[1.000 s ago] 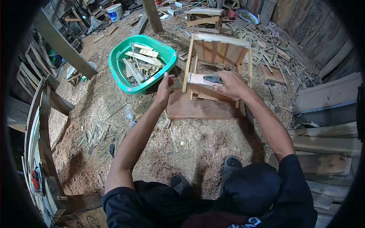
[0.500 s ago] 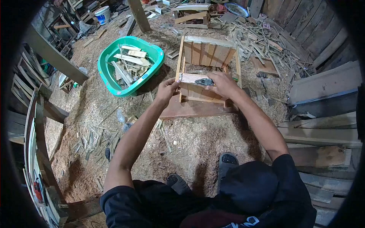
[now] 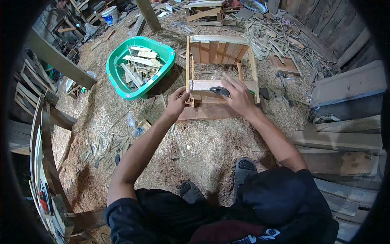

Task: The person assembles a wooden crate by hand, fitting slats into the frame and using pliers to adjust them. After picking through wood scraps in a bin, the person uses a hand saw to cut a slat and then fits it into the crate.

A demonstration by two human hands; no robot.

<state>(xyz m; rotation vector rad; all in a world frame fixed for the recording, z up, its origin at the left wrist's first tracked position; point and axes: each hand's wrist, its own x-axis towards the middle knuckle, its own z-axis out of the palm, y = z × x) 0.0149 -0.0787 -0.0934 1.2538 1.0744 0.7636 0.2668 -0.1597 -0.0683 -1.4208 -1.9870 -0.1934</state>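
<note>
Pliers (image 3: 219,90) in right hand (image 3: 240,96), wooden frame (image 3: 202,85) beneath, left hand (image 3: 177,102) at corner

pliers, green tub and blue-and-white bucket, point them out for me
Pliers (image 3: 220,90): head camera view, on the dark metal head
Green tub (image 3: 112,79): head camera view, on its left rim
Blue-and-white bucket (image 3: 109,17): head camera view, on its side
</note>
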